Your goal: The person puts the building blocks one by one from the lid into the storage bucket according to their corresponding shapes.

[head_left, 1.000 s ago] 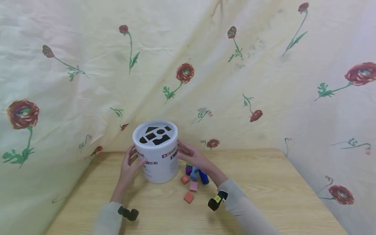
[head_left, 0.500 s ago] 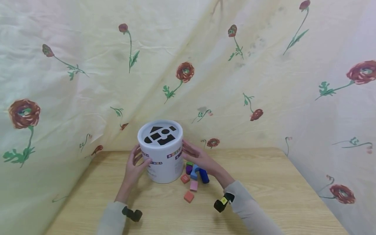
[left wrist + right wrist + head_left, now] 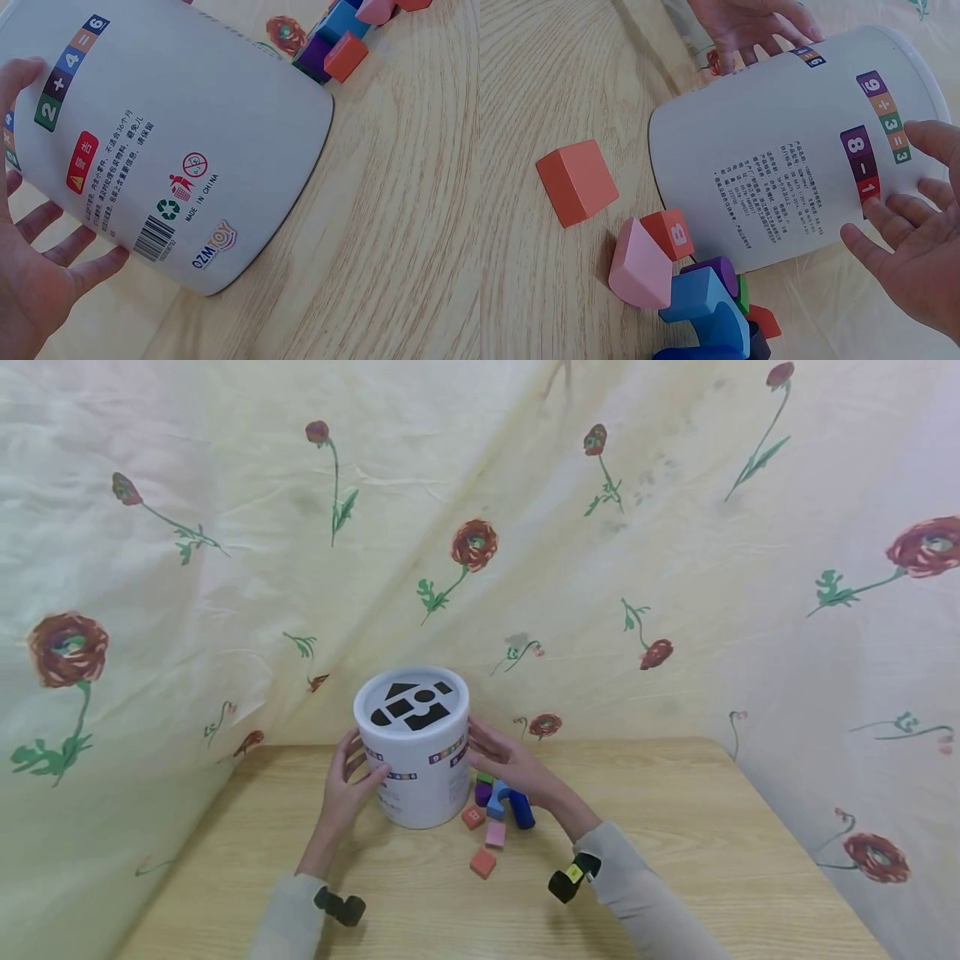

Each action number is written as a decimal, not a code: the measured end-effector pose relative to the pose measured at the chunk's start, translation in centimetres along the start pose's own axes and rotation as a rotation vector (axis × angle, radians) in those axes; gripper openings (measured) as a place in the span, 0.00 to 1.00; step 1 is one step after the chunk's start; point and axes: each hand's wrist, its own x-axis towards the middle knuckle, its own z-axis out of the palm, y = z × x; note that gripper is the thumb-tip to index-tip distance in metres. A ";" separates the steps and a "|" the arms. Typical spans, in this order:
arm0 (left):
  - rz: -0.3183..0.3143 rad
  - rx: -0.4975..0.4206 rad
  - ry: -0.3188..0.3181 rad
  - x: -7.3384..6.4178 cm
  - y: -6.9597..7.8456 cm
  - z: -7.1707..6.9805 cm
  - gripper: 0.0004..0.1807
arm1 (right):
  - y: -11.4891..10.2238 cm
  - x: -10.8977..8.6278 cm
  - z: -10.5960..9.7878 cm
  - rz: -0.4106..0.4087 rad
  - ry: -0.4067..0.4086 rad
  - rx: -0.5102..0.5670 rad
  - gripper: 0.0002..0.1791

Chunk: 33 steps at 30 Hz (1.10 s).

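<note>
A white shape-sorter bucket (image 3: pixel 420 797) stands on the wooden table, its lid (image 3: pixel 450 703) cut with several black shape holes. My left hand (image 3: pixel 347 789) holds its left side, the thumb across the front and the fingers spread round behind. On the opposite side my right hand (image 3: pixel 517 768) grips the wall, fingers reaching toward the back. Printed sums, a barcode and small text cover the bucket in the wrist views. Close by its right base lie an orange block with a letter (image 3: pixel 676 234), a pink block (image 3: pixel 641 264), a light blue arch block (image 3: pixel 709 307) and a purple block (image 3: pixel 712 271).
Nearest the front is another orange block (image 3: pixel 482 862). A dark blue cylinder block (image 3: pixel 521 810) lies under the right forearm, and a green block (image 3: pixel 485 777) peeks out behind the purple one. A flowered cloth (image 3: pixel 600 568) hangs behind the wooden table (image 3: pixel 675 827).
Both hands have shifted the bucket a short way to the right, closer to the blocks, and it has turned slightly. Over the last half second it has hardly moved. The blocks stay put.
</note>
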 end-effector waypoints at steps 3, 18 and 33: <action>0.003 -0.002 0.000 -0.1 0.1 0.1 0.45 | -0.1 -0.1 0.0 0.003 -0.003 0.001 0.37; 0.136 0.008 0.048 2.2 4.6 -1.1 0.45 | -0.6 0.3 -1.7 0.014 -0.010 -0.125 0.37; 0.157 0.143 -0.109 3.9 6.3 0.5 0.49 | -0.3 -0.8 -3.0 0.074 -0.012 -0.395 0.36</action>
